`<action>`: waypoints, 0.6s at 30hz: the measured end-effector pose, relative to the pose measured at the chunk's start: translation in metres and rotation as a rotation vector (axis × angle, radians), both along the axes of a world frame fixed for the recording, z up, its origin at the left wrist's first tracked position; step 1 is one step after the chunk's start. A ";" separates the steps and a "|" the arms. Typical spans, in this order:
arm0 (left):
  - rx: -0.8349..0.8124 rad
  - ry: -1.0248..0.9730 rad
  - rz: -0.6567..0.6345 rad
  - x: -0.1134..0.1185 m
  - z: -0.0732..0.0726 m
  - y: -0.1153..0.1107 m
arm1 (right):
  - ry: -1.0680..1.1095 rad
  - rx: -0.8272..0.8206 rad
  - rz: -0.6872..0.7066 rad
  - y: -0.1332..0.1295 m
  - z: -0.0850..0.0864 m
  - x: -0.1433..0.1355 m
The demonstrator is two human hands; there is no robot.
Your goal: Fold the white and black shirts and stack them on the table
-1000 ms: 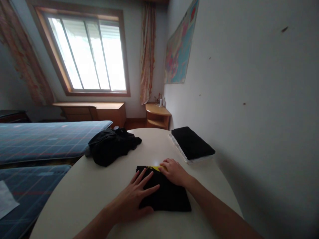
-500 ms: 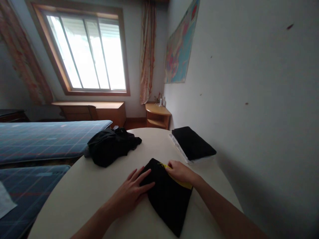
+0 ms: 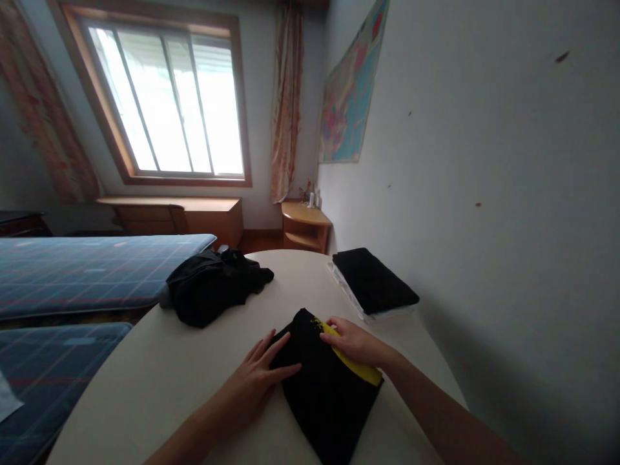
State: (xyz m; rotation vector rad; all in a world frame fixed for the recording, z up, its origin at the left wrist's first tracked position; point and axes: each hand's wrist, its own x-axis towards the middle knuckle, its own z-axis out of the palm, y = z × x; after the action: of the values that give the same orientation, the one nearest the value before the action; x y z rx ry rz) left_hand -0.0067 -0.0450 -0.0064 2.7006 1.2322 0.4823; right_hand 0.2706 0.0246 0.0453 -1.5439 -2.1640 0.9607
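A black folded garment (image 3: 325, 391) with a yellow patch along its right edge lies on the white round table (image 3: 159, 368) right in front of me. Spread fingers of my left hand (image 3: 256, 378) rest on the garment's left side. My right hand (image 3: 356, 339) pinches its right edge at the yellow part, thumb on top. What kind of garment it is cannot be made out.
A crumpled black cloth (image 3: 213, 287) sits at the table's far left edge. At the far right is a neat stack of folded clothes (image 3: 375, 279), black on top of white, close to the wall (image 3: 508, 258). Blue plaid mattresses (image 3: 97, 271) stand beyond the table on the left.
The garment's right edge with the yellow patch has shifted slightly right and toward me, and more yellow shows. Both hands keep nearly the same places on it.
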 end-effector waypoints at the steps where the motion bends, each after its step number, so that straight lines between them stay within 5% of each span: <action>1: 0.012 -0.012 0.018 0.000 -0.002 0.001 | -0.007 0.038 -0.001 0.001 0.002 0.000; 8: 0.045 -0.063 0.162 -0.001 -0.016 0.009 | -0.011 0.233 -0.071 0.031 0.026 0.009; 18: -0.015 0.040 0.172 -0.002 -0.021 0.010 | -0.181 0.457 -0.194 0.109 0.077 0.025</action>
State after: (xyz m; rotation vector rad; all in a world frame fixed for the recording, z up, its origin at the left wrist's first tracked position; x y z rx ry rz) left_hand -0.0086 -0.0350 -0.0276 2.6169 1.4800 0.4395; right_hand 0.2953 0.1339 0.1219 -1.6108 -2.1044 0.2469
